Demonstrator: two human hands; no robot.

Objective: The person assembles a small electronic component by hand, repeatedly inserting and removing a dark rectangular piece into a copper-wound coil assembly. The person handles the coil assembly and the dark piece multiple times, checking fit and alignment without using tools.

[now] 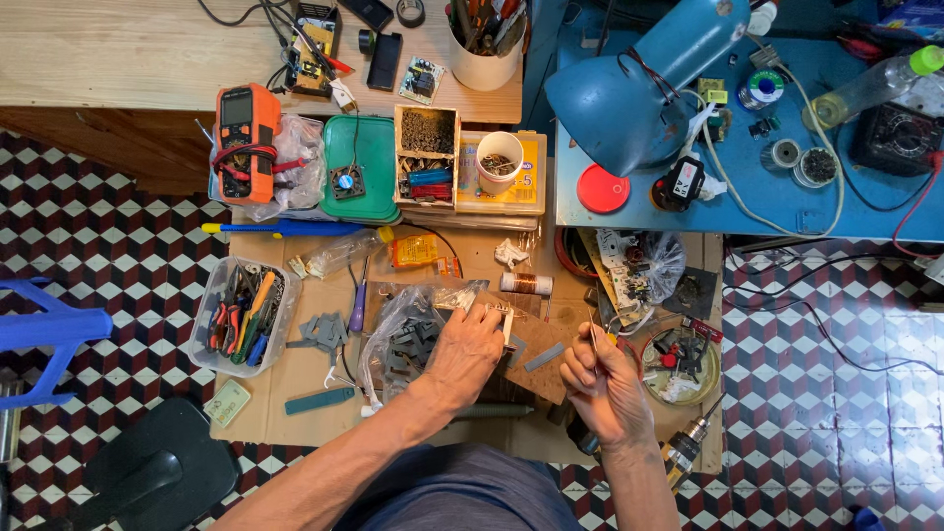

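the left hand [464, 349] lies palm down on the cardboard sheet [295, 379] spread over the floor, its grip clenched on a small pale block-shaped part [505, 321] that pokes out past the fingertips, just beside a clear plastic bag of grey pieces [408, 339]. the right hand [602, 383] is raised a little to the right, its grip pinched shut on a thin metal strip [593, 334] that stands upright from the fingers. between the two hands a brown board [539, 346] rests on the cardboard with a grey sliver on it. to the left sits a clear tub of pliers and cutters [244, 317], with loose grey pieces [323, 331] and a purple-handled screwdriver [358, 310] nearer the bag. to the right is a round tin of small parts [678, 366], and a drill [686, 447] lies by the right wrist. above, an orange multimeter [247, 138] and a blue desk lamp [639, 84] are well apart from the hands.
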